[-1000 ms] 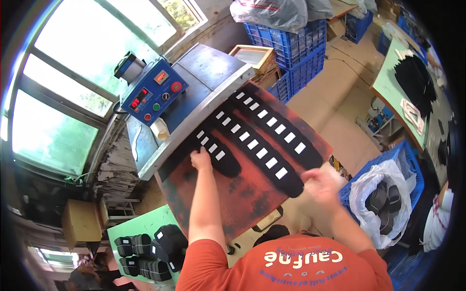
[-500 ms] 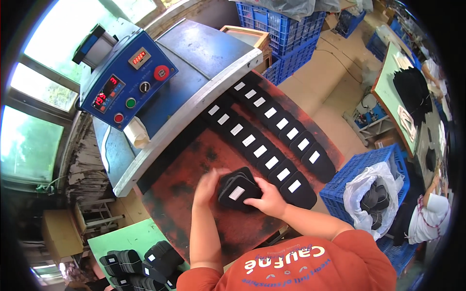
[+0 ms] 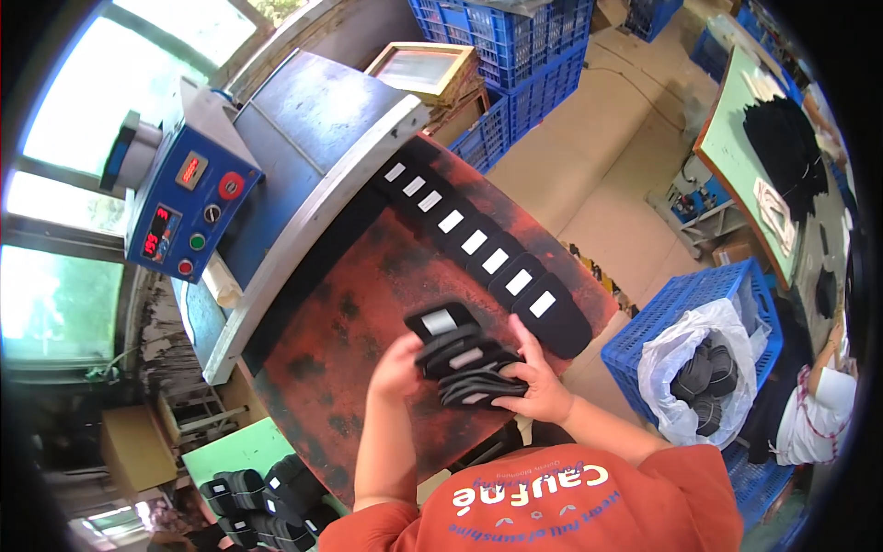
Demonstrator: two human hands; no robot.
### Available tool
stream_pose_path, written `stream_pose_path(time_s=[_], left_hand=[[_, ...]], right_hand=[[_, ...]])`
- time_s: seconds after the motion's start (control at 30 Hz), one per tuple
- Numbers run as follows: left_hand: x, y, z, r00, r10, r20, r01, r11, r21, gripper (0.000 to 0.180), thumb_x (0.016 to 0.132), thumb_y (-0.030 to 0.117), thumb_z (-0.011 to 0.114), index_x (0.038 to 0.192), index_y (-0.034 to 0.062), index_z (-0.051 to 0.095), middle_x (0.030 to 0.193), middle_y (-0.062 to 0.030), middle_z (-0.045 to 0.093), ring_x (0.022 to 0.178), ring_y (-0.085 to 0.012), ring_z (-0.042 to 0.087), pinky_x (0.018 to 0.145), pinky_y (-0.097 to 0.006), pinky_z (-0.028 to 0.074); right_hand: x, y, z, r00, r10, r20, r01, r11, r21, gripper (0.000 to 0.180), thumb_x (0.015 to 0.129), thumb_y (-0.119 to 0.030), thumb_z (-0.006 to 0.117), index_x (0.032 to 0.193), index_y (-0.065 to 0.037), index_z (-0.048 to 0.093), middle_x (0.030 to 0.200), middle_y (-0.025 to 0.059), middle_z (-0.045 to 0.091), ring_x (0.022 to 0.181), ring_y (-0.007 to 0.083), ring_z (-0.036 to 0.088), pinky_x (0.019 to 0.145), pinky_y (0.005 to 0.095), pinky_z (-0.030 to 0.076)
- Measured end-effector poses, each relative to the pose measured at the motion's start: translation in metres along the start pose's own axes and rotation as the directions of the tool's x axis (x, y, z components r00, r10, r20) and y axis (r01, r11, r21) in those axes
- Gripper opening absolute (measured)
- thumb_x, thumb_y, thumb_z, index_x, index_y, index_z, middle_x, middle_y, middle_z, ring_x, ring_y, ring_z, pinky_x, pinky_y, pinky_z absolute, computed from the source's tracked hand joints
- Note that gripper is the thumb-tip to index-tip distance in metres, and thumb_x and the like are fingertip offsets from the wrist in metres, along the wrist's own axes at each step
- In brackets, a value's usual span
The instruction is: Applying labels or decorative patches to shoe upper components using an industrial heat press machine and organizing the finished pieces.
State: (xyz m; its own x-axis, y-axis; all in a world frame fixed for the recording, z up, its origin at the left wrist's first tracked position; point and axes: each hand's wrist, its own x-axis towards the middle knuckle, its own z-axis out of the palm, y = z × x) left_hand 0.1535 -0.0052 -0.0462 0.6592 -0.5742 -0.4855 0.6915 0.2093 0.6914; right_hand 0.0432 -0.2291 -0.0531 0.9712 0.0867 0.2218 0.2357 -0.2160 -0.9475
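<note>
Just above the red-and-black worn press board (image 3: 322, 396), I hold a loose, fanned stack of black fabric pieces (image 3: 469, 357) with rounded ends and white rectangular patches. My left hand (image 3: 397, 368) is closed on the stack's left side, its fingertips partly hidden. From the right, my right hand (image 3: 537, 379) grips the other side, thumb on the near edge and fingers spread along the pieces. Beyond my hands, one overlapping row of similar pieces (image 3: 474, 243) lies diagonally across the board, white patches facing up.
A blue heat press (image 3: 308, 110) with a control box (image 3: 189, 198) stands at the far left. Blue crates (image 3: 515, 46) and a wooden frame (image 3: 423, 69) are behind it. At right, a blue crate (image 3: 635, 354) holds a bagged load. More black bundles (image 3: 267, 506) lie on a green table.
The nearer row of pieces has gone from the board, and the stack in my hands is thicker and fanned. My left hand, blurred before, now grips it. The view has shifted.
</note>
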Motion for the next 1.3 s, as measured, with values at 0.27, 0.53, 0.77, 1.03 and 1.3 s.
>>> stream_pose_path(time_s=[0.27,0.53,0.77,1.03,1.3], left_hand=[[0.136,0.091,-0.007,0.681,0.563,-0.469,-0.042,0.669,0.742,0.029,0.086,0.026,0.058,0.094,-0.0018,0.058,0.081,-0.0101,0.063,0.068,-0.0148,0.06,0.06,-0.027,0.048],[0.15,0.047,0.069,0.915,0.3,-0.271,-0.255,0.948,0.188,0.015,0.083,0.007,0.055,0.097,0.0042,0.06,0.087,-0.0052,0.062,0.081,-0.0192,0.06,0.073,-0.033,0.049],[0.038,-0.007,0.016,0.917,0.33,-0.225,-0.328,0.944,0.048,0.036,0.09,0.022,0.05,0.12,0.0022,0.052,0.112,-0.007,0.058,0.103,-0.0139,0.054,0.087,-0.027,0.042],[0.027,0.007,-0.001,0.59,0.797,-0.129,-0.692,0.581,0.428,0.07,0.085,0.056,0.047,0.127,0.0002,0.045,0.12,-0.0117,0.053,0.116,-0.0202,0.045,0.1,-0.034,0.029],[0.028,-0.034,0.026,0.664,0.735,-0.136,-0.692,0.673,0.26,0.051,0.089,0.045,0.047,0.099,-0.0031,0.062,0.088,-0.0097,0.063,0.083,-0.0162,0.057,0.078,-0.027,0.044]], right_hand=[[0.011,-0.008,-0.079,0.915,0.403,-0.015,-0.328,0.766,0.553,0.102,0.058,-0.016,0.084,0.138,-0.008,0.021,0.118,0.0181,0.05,0.113,0.0237,0.048,0.096,0.0351,0.037],[0.014,0.041,-0.101,0.988,0.154,0.025,-0.153,0.987,-0.047,0.073,0.052,-0.024,0.084,0.112,-0.008,0.046,0.142,0.02,0.017,0.13,0.0371,0.025,0.103,0.0432,0.028],[0.071,-0.005,-0.099,0.913,0.023,0.408,-0.002,0.999,-0.051,0.061,0.055,-0.021,0.08,0.106,-0.009,0.049,0.128,0.0213,0.039,0.115,0.0371,0.041,0.098,0.0421,0.031],[0.07,-0.045,-0.044,0.811,-0.068,0.581,0.445,0.718,-0.536,0.076,0.055,-0.03,0.078,0.123,-0.016,0.046,0.129,0.0153,0.041,0.117,0.0298,0.041,0.094,0.0455,0.029],[0.046,-0.002,-0.04,0.891,-0.116,0.439,0.192,0.972,-0.132,0.107,0.043,-0.028,0.087,0.134,-0.017,0.032,0.146,0.0223,0.003,0.134,0.0437,0.008,0.106,0.0511,0.019]])
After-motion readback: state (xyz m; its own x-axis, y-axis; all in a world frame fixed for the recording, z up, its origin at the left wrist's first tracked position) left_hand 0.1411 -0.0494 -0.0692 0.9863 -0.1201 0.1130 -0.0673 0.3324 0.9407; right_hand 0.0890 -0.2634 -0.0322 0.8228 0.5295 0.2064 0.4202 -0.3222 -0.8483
